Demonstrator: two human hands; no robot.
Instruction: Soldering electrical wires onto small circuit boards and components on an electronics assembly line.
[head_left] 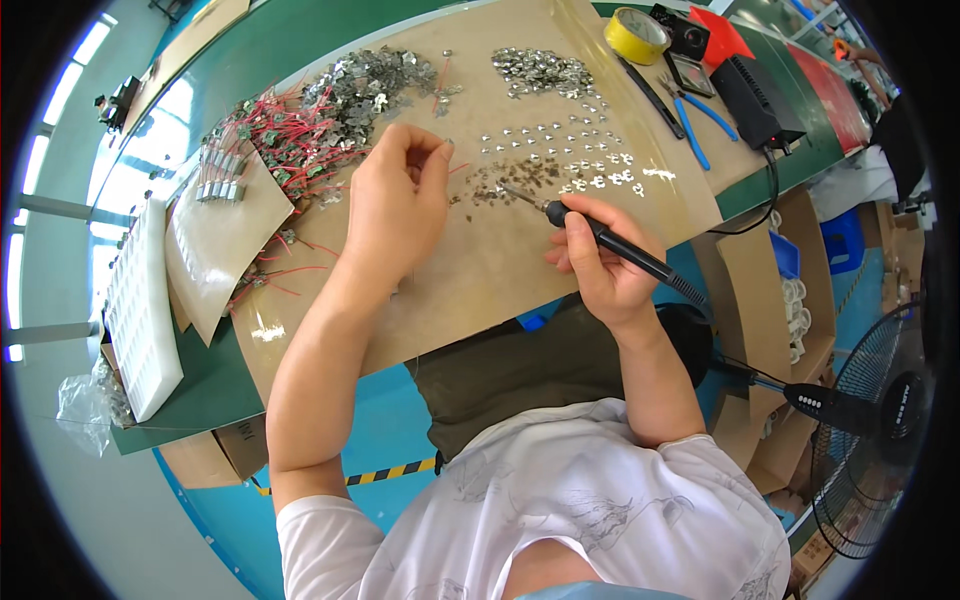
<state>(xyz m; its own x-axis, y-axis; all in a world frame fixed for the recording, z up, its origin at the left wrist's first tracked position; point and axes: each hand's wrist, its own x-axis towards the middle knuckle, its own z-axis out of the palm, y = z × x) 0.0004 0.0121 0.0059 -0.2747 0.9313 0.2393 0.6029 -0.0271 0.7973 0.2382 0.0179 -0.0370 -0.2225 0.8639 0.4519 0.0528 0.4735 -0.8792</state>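
Observation:
In my right hand [612, 262] is a black soldering iron [640, 258], gripped like a pen with the fingers closed round it. Its metal tip points left, over dark brown specks [530, 178] on the tan work mat [480, 290]. My left hand [402, 205] hovers left of the tip, thumb and forefinger pinched on a small grey piece [449, 144]. A short red wire shows beside these fingers; whether it joins the piece I cannot tell. Small silver metal parts [545, 133] lie in loose rows beyond the tip, with flat shiny ones [600, 180] nearer the right.
Piles of metal parts [380, 85] and red-wired pieces [290, 130] cover the far left. Another silver heap [540, 72] lies farther back. Yellow tape [637, 38], blue-handled pliers [694, 135] and a black box with a cable [755, 100] stand right. A white tray [143, 310] leans left; a fan [870, 400] stands lower right.

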